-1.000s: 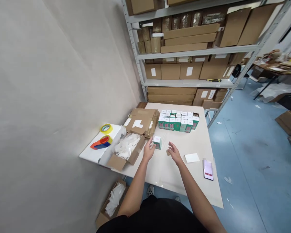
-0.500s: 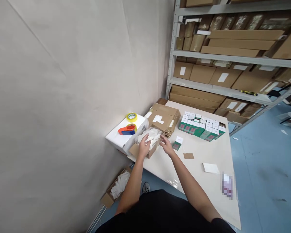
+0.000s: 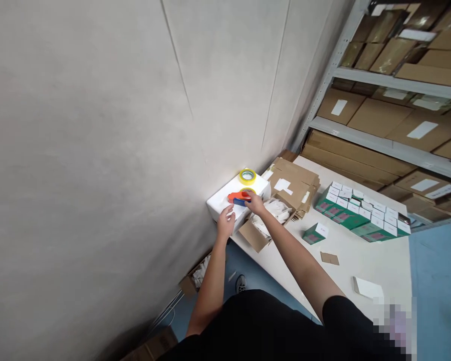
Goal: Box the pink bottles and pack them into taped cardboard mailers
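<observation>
My right hand (image 3: pixel 254 203) reaches across to the orange and blue tape dispenser (image 3: pixel 237 198) on the white foam box (image 3: pixel 225 206) and closes on its front end. My left hand (image 3: pixel 225 223) rests on the near edge of that foam box, fingers curled, holding a small pale thing I cannot make out. A yellow tape roll (image 3: pixel 247 176) lies on the same box, just beyond the dispenser. An open cardboard box of white plastic bags (image 3: pixel 265 225) sits right of my hands.
A single green and white box (image 3: pixel 314 233) lies on the white table (image 3: pixel 361 260), with several more grouped behind (image 3: pixel 363 213). Flat cardboard sheets (image 3: pixel 295 180) are stacked near the wall. A brown card (image 3: pixel 329 258), white card (image 3: pixel 368 289), and metal shelving with cartons (image 3: pixel 383 120) are also here.
My view swung left. Both hands left the bag box; the right hand moved onto the tape dispenser and the left hand onto the foam box edge.
</observation>
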Tool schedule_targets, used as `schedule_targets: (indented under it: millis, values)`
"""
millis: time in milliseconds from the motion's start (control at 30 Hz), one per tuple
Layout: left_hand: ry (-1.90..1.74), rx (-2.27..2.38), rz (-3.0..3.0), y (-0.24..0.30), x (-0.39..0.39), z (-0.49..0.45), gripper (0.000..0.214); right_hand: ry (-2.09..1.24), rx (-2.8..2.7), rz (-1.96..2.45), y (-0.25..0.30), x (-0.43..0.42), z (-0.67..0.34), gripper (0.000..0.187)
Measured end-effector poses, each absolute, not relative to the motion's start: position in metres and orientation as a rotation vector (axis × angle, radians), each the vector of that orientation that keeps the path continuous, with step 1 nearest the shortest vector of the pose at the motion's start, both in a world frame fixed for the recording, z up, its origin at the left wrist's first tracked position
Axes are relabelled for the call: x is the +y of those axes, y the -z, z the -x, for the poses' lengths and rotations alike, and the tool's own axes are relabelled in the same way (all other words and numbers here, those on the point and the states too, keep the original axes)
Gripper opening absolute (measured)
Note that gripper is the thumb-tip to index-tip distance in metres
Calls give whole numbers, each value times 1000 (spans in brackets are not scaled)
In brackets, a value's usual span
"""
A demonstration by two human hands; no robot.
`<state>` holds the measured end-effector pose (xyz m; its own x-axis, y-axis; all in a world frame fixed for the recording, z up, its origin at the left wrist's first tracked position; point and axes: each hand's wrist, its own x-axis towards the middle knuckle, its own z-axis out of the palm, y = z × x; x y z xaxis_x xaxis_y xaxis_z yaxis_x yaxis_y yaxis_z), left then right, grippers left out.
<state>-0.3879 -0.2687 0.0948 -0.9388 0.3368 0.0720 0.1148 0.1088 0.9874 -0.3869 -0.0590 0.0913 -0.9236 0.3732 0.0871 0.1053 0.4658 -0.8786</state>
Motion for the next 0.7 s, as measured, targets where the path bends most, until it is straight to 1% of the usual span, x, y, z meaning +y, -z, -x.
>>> schedule_targets:
  millis: [133, 233, 333, 500, 600, 700]
  values:
    - [-1953, 2234, -391, -95, -288, 398, 39, -1206, -2736, 448, -85, -70, 414, 29]
    - [-1958, 2261, -370, -95, -296, 401, 37, -1075, -2822, 532, -84, -76, 420, 22]
    - [-2014, 2284, -356, -97, -298, 405, 35, -1043, -2765, 583, -91, -75, 412, 23]
    - [-2212, 2375, -202, -111, -285, 409, 30, -1059, -2577, 483, -112, -59, 366, 29]
    - [-2283, 2380, -203, -124, -261, 404, 29, -957, -2527, 492, -121, -45, 325, 33]
    - [-2276, 2322, -330, -136, -228, 390, 27, -797, -2503, 591, -123, -28, 277, 36]
